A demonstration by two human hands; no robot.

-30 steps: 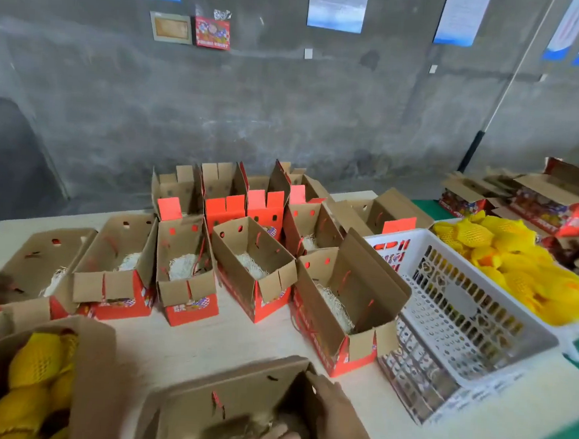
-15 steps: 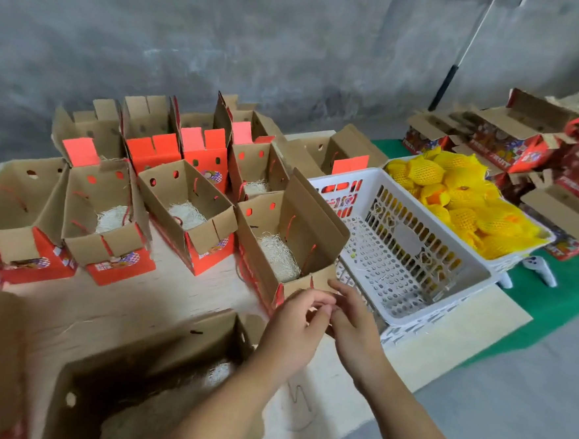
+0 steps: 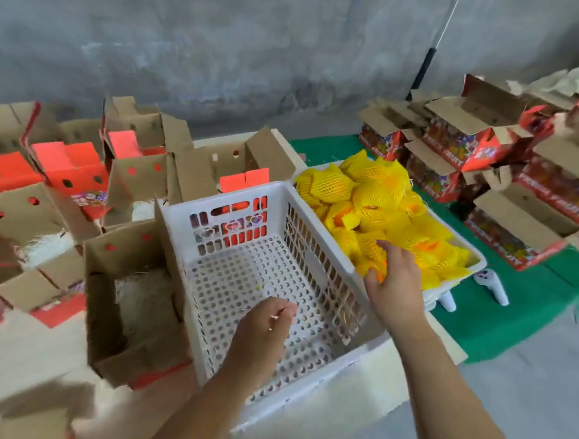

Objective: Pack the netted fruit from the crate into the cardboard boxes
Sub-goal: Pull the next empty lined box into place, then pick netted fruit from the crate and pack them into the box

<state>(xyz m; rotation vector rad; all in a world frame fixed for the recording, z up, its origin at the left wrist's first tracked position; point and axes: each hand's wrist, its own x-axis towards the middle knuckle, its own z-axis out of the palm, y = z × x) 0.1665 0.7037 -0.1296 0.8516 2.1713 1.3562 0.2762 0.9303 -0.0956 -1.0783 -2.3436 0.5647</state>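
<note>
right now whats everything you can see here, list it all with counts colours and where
empty crate: one, white perforated plastic, centre of the table
fruit crate: one, white, right of the empty crate, touching it
netted fruit: a heap, too many to count, yellow foam nets, in the fruit crate
open cardboard boxes: several, brown with red outsides, left of the crates; some hold pale shredded padding
printed fruit boxes: a stack, red with brown flaps, on the green mat at right
green mat: one, under the stack
table: one, pale top
white controller-like objects: two, on the mat beside the fruit crate
left hand: over the empty crate, fingers curled, seemingly holding nothing
right hand: grips a netted fruit at the fruit crate's near edge
</note>
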